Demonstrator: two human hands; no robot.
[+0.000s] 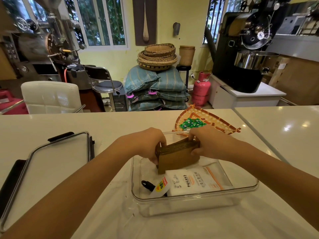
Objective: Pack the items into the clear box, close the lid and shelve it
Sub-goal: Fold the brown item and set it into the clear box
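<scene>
White counter (110,121), hands (177,144) gripping brown stack (177,157)

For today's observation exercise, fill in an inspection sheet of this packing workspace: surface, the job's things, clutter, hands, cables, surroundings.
Surface: white counter, glossy, a seam at the right.
Job's things: clear box open, holding a white tissue pack and a small tube with a black cap; brown paper stack held over the box; lid lying to the left, off the box; woven tray behind, holding green sachets.
Clutter: nothing seen.
Hands: left hand and right hand grip opposite ends of the brown paper stack.
Cables: nothing seen on the counter.
Surroundings: chairs, stacked sacks under baskets, pink gas cylinder, roasting machines.
</scene>
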